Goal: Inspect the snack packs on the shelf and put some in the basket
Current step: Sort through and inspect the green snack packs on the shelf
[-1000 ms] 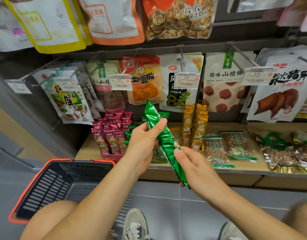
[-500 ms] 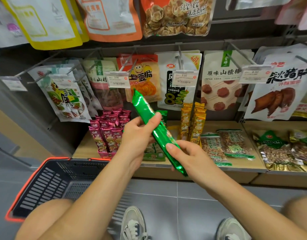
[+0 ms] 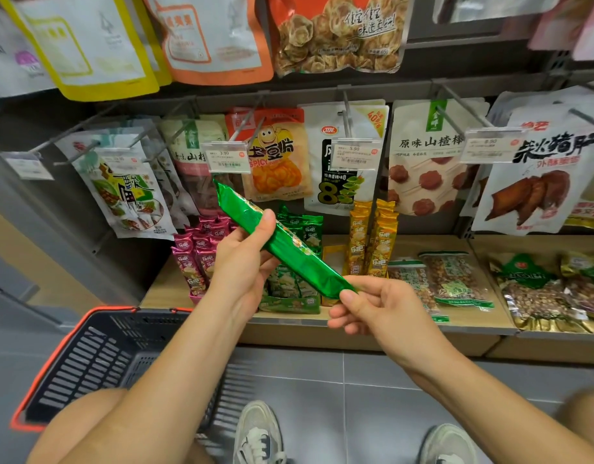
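Observation:
I hold a long green foil snack pack [image 3: 282, 241] slanted in front of the shelf, its upper end to the left. My left hand [image 3: 243, 262] grips its middle, thumb on top. My right hand [image 3: 372, 311] pinches its lower right end. Below left, on the floor, stands a dark basket [image 3: 98, 360] with an orange rim; nothing shows inside it. More green packs [image 3: 297, 226] stand in a box on the wooden shelf [image 3: 423, 242] behind my hands.
Pink packs [image 3: 197, 259] and yellow packs [image 3: 372, 242] flank the green ones. Bags of nuts [image 3: 456, 279] lie on the shelf to the right. Hanging bags on metal pegs with price tags [image 3: 226, 157] fill the wall above. My knees and shoes are below.
The green pack has tilted from nearly upright to a flatter slant. My right hand slid down to pinch its lower end and moved right.

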{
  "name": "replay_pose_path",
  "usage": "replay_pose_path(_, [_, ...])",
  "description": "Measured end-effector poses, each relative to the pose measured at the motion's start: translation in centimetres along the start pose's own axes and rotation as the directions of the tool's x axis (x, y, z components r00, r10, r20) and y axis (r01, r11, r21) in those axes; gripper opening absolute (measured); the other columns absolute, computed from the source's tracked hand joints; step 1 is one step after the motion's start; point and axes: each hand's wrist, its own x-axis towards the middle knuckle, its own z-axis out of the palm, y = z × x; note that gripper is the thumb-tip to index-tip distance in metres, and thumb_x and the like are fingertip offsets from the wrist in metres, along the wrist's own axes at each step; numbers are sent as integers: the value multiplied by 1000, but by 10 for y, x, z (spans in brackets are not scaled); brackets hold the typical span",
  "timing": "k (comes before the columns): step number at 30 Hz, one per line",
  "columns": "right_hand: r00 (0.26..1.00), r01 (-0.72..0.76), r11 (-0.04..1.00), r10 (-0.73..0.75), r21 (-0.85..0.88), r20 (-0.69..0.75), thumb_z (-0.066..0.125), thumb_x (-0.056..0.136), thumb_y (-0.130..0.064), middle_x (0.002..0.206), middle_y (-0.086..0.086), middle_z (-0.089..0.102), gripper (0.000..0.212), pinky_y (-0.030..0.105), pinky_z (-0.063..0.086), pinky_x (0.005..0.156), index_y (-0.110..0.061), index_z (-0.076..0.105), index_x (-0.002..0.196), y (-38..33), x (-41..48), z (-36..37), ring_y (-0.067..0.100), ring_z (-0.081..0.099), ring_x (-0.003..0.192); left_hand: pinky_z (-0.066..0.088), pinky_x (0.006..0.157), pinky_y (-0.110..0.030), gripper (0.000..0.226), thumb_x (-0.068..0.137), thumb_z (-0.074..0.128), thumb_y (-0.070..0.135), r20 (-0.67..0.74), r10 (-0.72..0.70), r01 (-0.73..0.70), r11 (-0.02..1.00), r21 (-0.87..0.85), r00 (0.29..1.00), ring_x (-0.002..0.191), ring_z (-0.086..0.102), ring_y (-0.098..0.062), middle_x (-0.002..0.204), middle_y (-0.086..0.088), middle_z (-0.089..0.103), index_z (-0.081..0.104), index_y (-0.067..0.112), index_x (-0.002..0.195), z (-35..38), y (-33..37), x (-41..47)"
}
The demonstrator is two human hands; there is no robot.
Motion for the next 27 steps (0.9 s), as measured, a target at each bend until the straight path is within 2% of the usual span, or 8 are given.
replay_pose_path(5, [999,-26,996,29,-90,30,49,96,3,78,14,72,34,18,51,53,0,52,130,-2,-1,-4,14,70,64,57,68,-27,20,88,69,26,-8,-19,19,1000,-6,1000,76,69,-14,85,1,70,63,14,103,-1,0,0])
replay_pose_path(9, [999,-49,992,51,-117,11,40,99,7,81,10,72,28,17,49,51,-4,65,108,-6,3,-11,14,69,67,57,58,-29,23,91,64,17,-1,-68,68,998,-11,998,73,72,-17,93,-5,70,57,12,113,-6,1,-1])
replay_pose_path(15, [961,-237,942,191,237,202,52,99,-13,98,17,74,21,28,58,62,-10,72,101,-8,2,-16,29,73,83,58,65,-33,21,94,56,5,82,-92,93,995,-18,992,81,72,-19,98,-9,70,54,7,115,-7,-7,-7])
replay_pose_path(17, [962,-183,973,147,142,230,59,94,-13,98,13,75,17,24,57,65,-10,71,105,-5,2,-14,23,72,82,57,62,-30,18,93,57,4,133,-110,117,992,-45,985,78,71,-17,90,-5,72,58,10,110,-7,-6,-7])
replay_pose_path(19, [976,-76,985,105,-157,190,66,90,-11,100,2,75,21,20,55,70,-17,68,110,-2,3,-15,15,70,89,54,59,-27,9,90,60,14,136,-112,109,994,28,984,78,67,-14,83,0,72,64,16,98,-10,-4,-3])
replay_pose_path(22, [997,29,684,33,-729,71,78,82,-21,110,-8,68,43,22,51,88,-21,64,122,-6,9,-24,6,63,102,51,62,-29,21,81,69,44,-8,-23,24,968,251,1000,74,64,-13,79,2,70,71,24,80,-18,6,6])
replay_pose_path(24, [998,-3,617,45,-787,31,80,79,-27,112,-2,67,48,32,51,92,-20,64,123,-12,12,-30,9,61,103,49,52,-28,32,73,74,54,-72,44,-18,944,328,996,61,58,-15,77,-5,61,71,22,77,-24,10,10])
replay_pose_path(27, [997,-17,612,73,-791,35,81,77,-30,107,-4,66,49,29,52,83,-22,64,123,-17,11,-34,6,59,96,48,47,-23,48,63,76,60,-38,59,-42,935,352,998,63,56,-16,84,-11,58,73,17,84,-26,10,8])
